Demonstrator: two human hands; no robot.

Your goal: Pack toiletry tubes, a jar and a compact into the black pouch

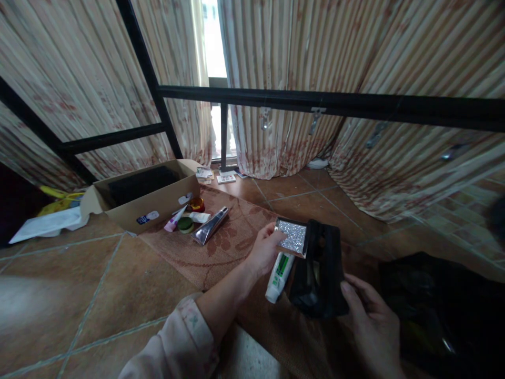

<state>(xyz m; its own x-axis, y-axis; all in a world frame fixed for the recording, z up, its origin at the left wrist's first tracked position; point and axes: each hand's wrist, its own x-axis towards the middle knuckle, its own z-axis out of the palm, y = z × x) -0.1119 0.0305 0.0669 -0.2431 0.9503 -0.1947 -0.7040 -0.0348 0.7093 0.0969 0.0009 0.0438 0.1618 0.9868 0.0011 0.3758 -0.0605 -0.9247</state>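
My left hand [263, 252] is closed on a flat square case [292, 238] with a silver glitter face and a shiny rim. Just below that hand is a white tube [273, 288] with a green label, cap end toward me; whether my fingers also hold it cannot be made out. Beside the case stands a black pouch [335, 263], its mouth open and its inside dark. My right hand [373, 321] pinches the pouch's right edge between thumb and fingers.
A patterned brown mat [240, 231] covers part of the tiled floor. On it lie a silver tube [211, 226], a green-lidded jar [185, 225], an amber jar [197, 205] and small tubes. Behind them stands a cardboard box [138, 202]. A black plastic bag [434, 300] sits at right.
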